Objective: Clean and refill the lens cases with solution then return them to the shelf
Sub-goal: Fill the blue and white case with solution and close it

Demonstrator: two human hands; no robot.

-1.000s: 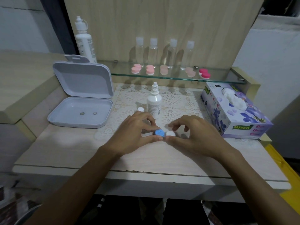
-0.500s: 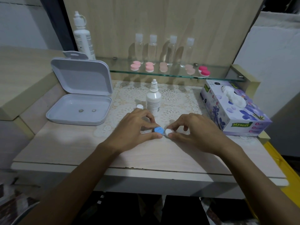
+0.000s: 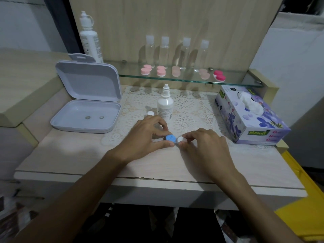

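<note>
**Both hands on the little lens case, mid-worktop**

The small lens case sits right between the two hands. Left hand [image 3: 145, 137] pinches the round blue plastic cap [image 3: 170, 138] with thumb and curled fingers; right hand [image 3: 201, 146] pinches the round white plastic cap [image 3: 180, 139] just beside it, the two caps touching. Just beyond the left hand's fingers stands a small white dropper bottle [image 3: 165, 104] on a cream lace mat [image 3: 191, 109]. Further off on the left-hand side, an open grey plastic hinged box [image 3: 87, 100]. Off past the right hand, a purple floral tissue box [image 3: 249, 116]. The pale wood-look worktop [image 3: 70, 155] is backed by a glass shelf [image 3: 236, 79] holding pink lens cases [image 3: 146, 69] and clear bottles [image 3: 164, 50].
</note>
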